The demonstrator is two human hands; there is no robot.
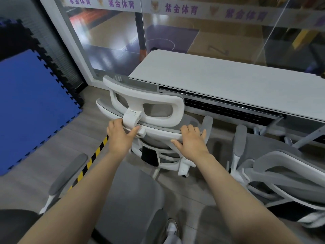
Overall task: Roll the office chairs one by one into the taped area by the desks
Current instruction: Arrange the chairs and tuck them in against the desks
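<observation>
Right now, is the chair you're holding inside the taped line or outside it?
Inside, apparently: the chair sits desk-side of the striped tape, near the desk. Its wheels are mostly hidden.

A blue foam mat (pixel 33 106) with a black jigsaw edge leans against the left wall. Behind the counter stands a glass partition (pixel 175 32) bearing a band of purple characters (pixel 181 9); through it shows a sports court floor (pixel 114 32). A shoe (pixel 171 229) rests on the grey floor (pixel 35 175).

Desk (pixel 228 81) blocks ahead; second chair (pixel 274 166) crowds the right. Near chair seat (pixel 130 194) lies under both forearms. Open floor (pixel 88 120) remains left, between striped tape (pixel 91 160) and blue mat (pixel 33 106).
</observation>
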